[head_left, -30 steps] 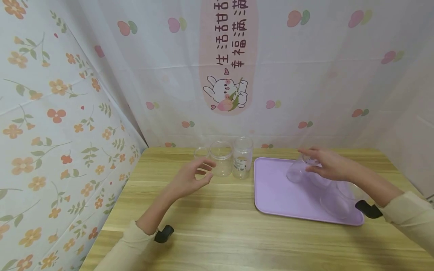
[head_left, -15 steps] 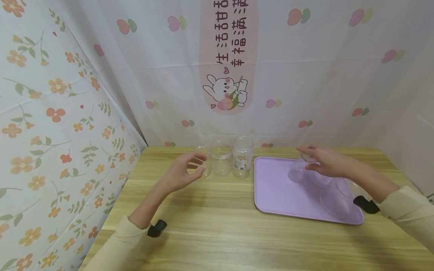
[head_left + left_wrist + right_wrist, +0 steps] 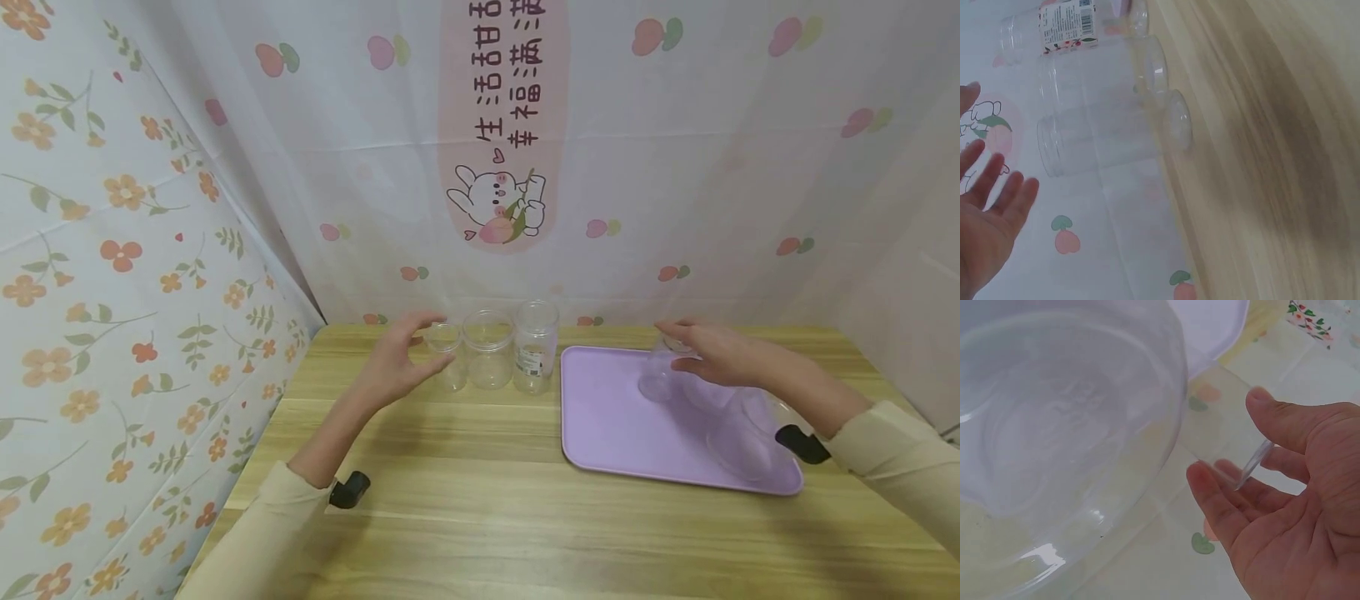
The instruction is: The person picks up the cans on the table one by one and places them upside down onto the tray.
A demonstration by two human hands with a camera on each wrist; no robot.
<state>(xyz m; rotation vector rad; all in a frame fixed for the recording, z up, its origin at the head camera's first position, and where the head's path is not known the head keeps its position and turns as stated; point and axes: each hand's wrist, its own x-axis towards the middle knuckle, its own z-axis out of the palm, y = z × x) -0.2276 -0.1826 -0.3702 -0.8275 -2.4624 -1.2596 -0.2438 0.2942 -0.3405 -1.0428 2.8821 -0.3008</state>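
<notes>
In the head view my left hand (image 3: 393, 367) has its thumb and fingers spread on either side of a narrow clear jar (image 3: 454, 377). The left wrist view shows the fingers apart from that jar (image 3: 1113, 140). Beside it stand a wider clear jar (image 3: 491, 367) and a tall one with a printed label (image 3: 531, 361). Over the purple tray (image 3: 600, 417), my right hand (image 3: 723, 354) holds a clear cup (image 3: 656, 387) near its top. Thumb and fingers lie on opposite sides of the cup in the right wrist view.
A large clear bowl (image 3: 742, 450) sits at the tray's right front, close to the right wrist. Another clear container (image 3: 705, 398) is partly hidden under the right hand. A patterned curtain (image 3: 360, 167) hangs behind the table, with floral cloth (image 3: 150, 333) along the left.
My left hand has moved left from the wider jar to the narrow one, its fingers now on both sides of the rim. My right hand stays at the cup with hardly any movement.
</notes>
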